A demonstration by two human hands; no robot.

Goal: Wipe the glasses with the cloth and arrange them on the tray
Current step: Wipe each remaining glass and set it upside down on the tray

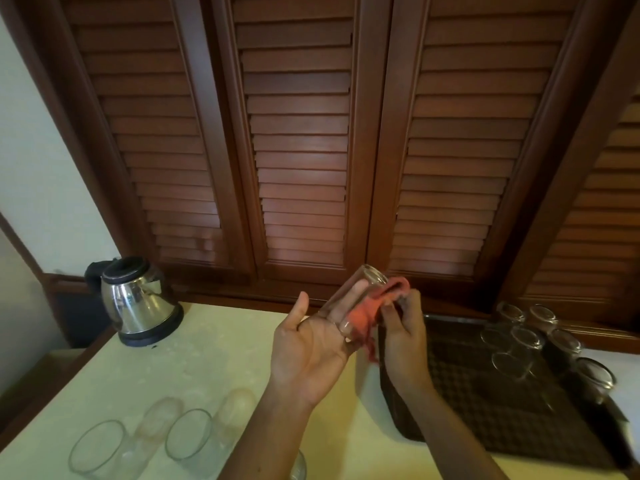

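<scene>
My left hand (311, 351) holds a clear glass (360, 287) tilted in the air, palm up, fingers wrapped around its body. My right hand (403, 330) pinches a red-orange cloth (370, 313) against the side and mouth of that glass. A dark woven tray (485, 403) lies on the right of the pale counter, and several glasses (526, 337) stand mouth down at its far right part. Two glasses (97, 448) (188, 433) stand upright on the counter at the lower left, with two more behind them.
A steel electric kettle (138, 299) on a black base stands at the counter's back left. Dark wooden louvred doors (304, 150) rise directly behind the counter. Another glass rim (299, 467) shows at the bottom edge near my left forearm.
</scene>
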